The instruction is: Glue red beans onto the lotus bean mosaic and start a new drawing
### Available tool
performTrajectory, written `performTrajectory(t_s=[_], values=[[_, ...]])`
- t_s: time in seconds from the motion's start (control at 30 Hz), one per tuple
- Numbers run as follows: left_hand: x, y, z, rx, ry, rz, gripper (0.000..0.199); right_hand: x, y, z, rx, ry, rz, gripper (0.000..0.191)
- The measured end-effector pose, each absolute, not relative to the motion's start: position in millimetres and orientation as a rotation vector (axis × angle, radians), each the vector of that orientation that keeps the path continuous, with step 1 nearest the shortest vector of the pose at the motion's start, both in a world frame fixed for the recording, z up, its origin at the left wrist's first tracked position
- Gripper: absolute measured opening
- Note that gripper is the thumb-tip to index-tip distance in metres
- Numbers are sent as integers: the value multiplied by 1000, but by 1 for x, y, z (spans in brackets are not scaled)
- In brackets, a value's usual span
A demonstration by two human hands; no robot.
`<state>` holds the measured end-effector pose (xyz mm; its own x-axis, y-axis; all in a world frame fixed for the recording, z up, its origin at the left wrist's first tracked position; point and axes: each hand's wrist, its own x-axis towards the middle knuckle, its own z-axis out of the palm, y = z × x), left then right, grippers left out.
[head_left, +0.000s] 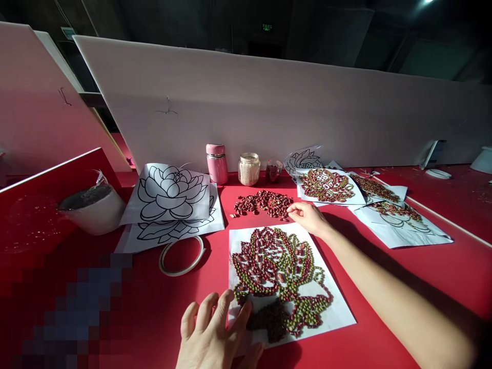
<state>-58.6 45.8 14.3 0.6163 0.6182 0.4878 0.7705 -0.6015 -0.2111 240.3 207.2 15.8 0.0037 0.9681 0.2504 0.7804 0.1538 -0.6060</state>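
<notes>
A white sheet (338, 310) lies in front of me, bearing a lotus picture (279, 271) laid out in dark red and green beans. My left hand (212, 328) is at the sheet's lower left corner, its fingers spread, the thumb and fingertips reaching over the edge. Its shadow darkens the bottom of the picture. Beyond the sheet, my right hand (309, 218) touches the right edge of a loose pile of red-brown beans (265, 203). Its thumb and fingers are pinched together; whatever is between the fingertips is too small to make out.
Behind the pile stand a pink flask (217, 165), a jar of pale contents (249, 170) and a small clear container (273, 172). Lotus line drawings (172, 195) and a tape roll (182, 256) lie left, near a white tub (96, 210). Bean pictures (326, 185) lie right.
</notes>
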Motion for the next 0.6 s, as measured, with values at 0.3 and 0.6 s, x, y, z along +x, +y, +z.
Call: performTrajectory(t_s=[0.3, 0.6], values=[[-56, 43, 15, -2493, -1179, -579, 39, 207, 218, 34, -1847, -2018, 214, 6], [-47, 34, 28, -2670, -1514, -749, 30, 207, 212, 39, -1893, -1981, 142, 9]])
